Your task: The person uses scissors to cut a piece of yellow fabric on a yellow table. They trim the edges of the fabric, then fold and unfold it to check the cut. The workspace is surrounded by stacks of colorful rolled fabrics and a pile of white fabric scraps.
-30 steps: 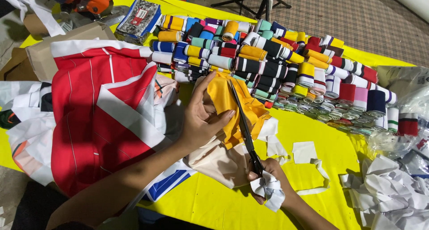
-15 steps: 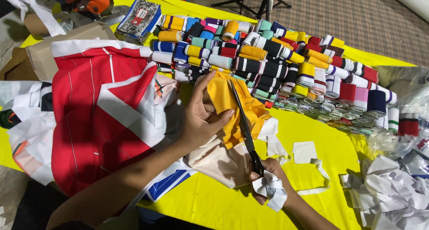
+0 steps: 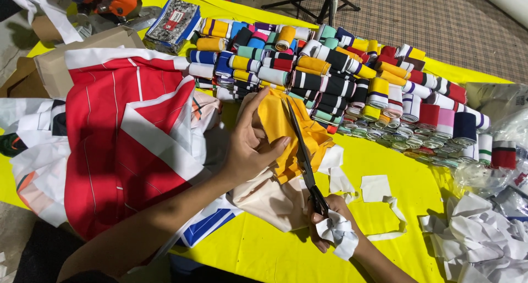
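Observation:
My left hand (image 3: 250,145) presses on a piece of yellow-orange fabric (image 3: 286,129) that lies on the yellow table (image 3: 385,156), thumb on top of the cloth. My right hand (image 3: 330,225) grips the handles of long black scissors (image 3: 302,151), and a white cloth scrap is wrapped about that hand. The blades point away from me and run along the fabric's right side. Beige cloth (image 3: 269,198) lies under the yellow piece.
A red and white garment (image 3: 126,140) lies at the left over other fabrics. Several rolls of striped ribbing (image 3: 341,74) are stacked across the back. White paper scraps (image 3: 478,239) lie at the right, a cardboard box (image 3: 71,57) at the far left.

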